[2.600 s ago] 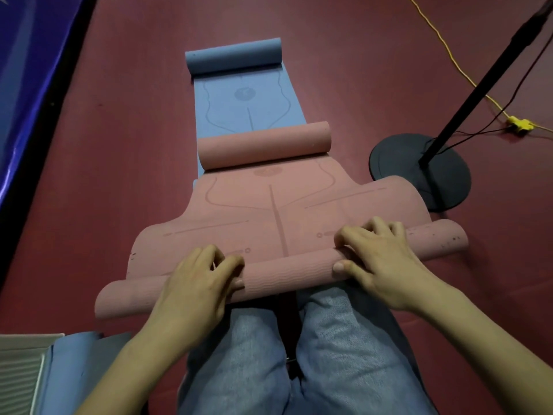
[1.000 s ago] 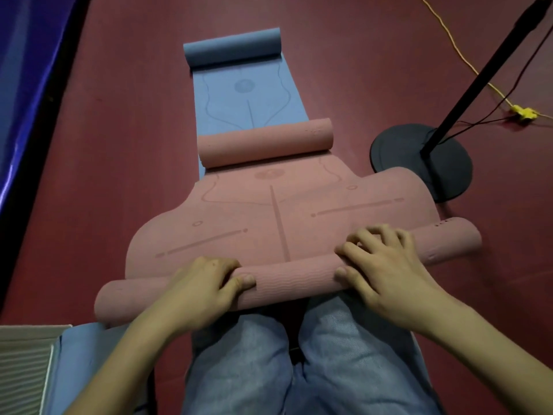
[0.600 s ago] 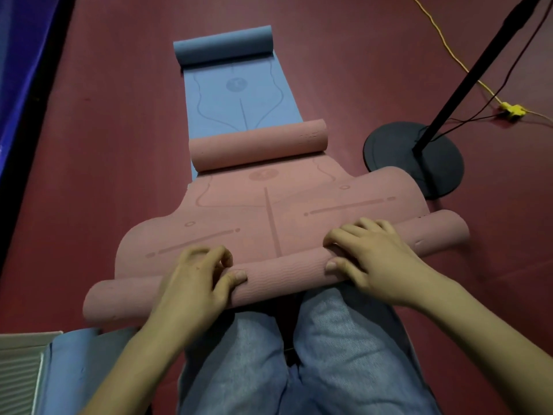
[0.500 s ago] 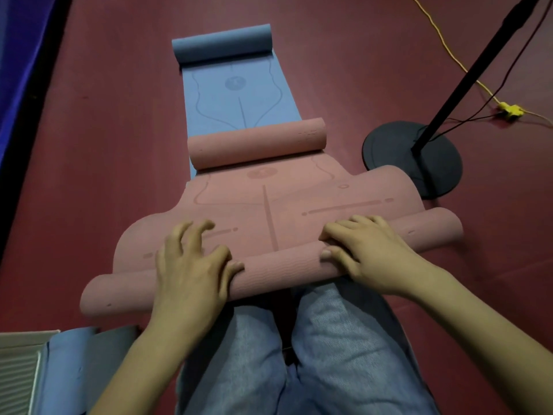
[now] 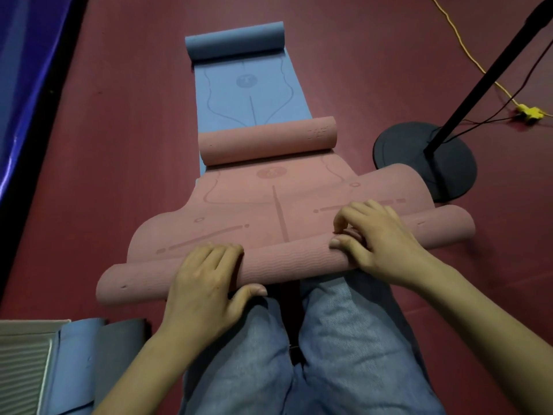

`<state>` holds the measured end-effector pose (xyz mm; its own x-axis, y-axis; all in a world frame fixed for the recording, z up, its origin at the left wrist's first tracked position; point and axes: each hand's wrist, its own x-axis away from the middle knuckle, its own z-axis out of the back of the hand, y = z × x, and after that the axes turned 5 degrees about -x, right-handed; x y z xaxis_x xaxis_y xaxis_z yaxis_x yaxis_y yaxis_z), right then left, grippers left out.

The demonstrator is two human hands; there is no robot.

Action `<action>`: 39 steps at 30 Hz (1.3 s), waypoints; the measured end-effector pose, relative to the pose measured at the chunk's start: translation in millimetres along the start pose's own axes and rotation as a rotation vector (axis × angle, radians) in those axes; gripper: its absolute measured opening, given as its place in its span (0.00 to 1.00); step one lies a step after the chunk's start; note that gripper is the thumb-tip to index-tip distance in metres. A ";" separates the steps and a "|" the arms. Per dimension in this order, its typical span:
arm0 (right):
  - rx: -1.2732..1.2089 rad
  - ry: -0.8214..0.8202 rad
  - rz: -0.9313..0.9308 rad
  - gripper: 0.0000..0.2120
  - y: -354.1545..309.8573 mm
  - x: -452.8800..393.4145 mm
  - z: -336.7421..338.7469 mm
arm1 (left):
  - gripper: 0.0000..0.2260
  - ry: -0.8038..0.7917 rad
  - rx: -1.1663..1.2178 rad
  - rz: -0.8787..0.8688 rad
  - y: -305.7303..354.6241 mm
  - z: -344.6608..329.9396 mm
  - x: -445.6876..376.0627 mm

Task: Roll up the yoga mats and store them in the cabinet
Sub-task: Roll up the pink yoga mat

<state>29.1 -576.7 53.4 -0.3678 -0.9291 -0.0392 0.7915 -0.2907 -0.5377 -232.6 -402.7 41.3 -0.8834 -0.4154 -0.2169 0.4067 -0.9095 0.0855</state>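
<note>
rolling in progress: pink mat (image 5: 269,202) on the red floor (image 5: 119,145), near end wound into a roll (image 5: 287,259) just in front of the knees, far end curled back on itself. left hand (image 5: 206,283) grips the roll, fingers curled over the top, thumb under the near side. right hand (image 5: 380,238) rests on the roll, fingers bent and pinching at the seam. blue mat (image 5: 248,91) lies partly under the pink one, far end also curled. risk: uneven push from the two hands would likely cone the roll, one end creeping out; a slack core would let it spring open. containers: none clearly shown; a pale slatted item (image 5: 21,363) at lower left may be part of the cabinet, contents not visible.
</note>
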 end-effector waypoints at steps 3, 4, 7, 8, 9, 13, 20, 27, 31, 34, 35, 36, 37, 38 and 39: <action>0.040 -0.010 -0.005 0.16 -3.8 -1.0 8.3 | 0.28 -0.046 -0.062 -0.047 -1.7 -2.1 -6.5; 0.082 -0.040 -0.011 0.20 -5.8 -2.2 12.1 | 0.28 -0.073 -0.076 -0.052 -3.1 -1.4 -10.6; 0.246 -0.179 -0.027 0.32 -12.4 -8.8 20.2 | 0.25 -0.165 -0.085 -0.070 -11.7 3.1 -25.9; 0.274 -0.202 -0.036 0.33 -14.4 -11.4 21.5 | 0.25 -0.204 -0.075 -0.075 -15.0 5.5 -31.3; 0.277 -0.211 -0.047 0.34 -15.4 -14.2 22.3 | 0.26 -0.239 -0.054 -0.076 -18.2 7.6 -36.4; 0.235 -0.229 -0.071 0.36 -14.6 -18.5 23.0 | 0.30 -0.336 0.116 -0.031 -32.3 11.8 -50.0; 0.158 -0.290 -0.081 0.33 -23.6 9.3 30.8 | 0.28 -0.391 0.245 -0.040 -30.4 24.5 -33.3; 0.136 -0.239 -0.035 0.36 -13.1 36.6 14.0 | 0.18 -0.379 0.355 0.028 -11.9 21.2 -10.9; 0.073 -0.067 0.055 0.34 -3.7 36.5 0.3 | 0.19 -0.403 0.326 0.023 -15.3 22.0 -21.5; 0.087 -0.002 0.088 0.30 -2.4 34.3 -1.4 | 0.21 -0.489 0.370 0.088 -21.6 20.7 -29.3; 0.105 0.000 0.095 0.30 -2.7 33.5 -1.7 | 0.21 -0.525 0.399 0.114 -23.1 19.9 -32.1; 0.114 0.001 0.093 0.29 -3.0 32.7 -2.1 | 0.21 -0.553 0.426 0.132 -24.8 18.3 -34.5; 0.119 0.003 0.085 0.28 -3.6 31.6 -2.0 | 0.21 -0.566 0.444 0.144 -25.6 17.5 -36.9; 0.125 0.005 0.075 0.28 -4.5 30.1 -1.3 | 0.20 -0.566 0.442 0.151 -25.8 17.3 -39.1; 0.135 0.003 0.068 0.27 -6.0 28.5 0.0 | 0.20 -0.559 0.420 0.151 -26.0 16.8 -40.3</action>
<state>13.9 -601.4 55.5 -0.3126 -0.9470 -0.0737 0.8728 -0.2557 -0.4157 -211.5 -362.6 64.1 -0.8573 -0.3790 0.3485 0.5094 -0.7232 0.4665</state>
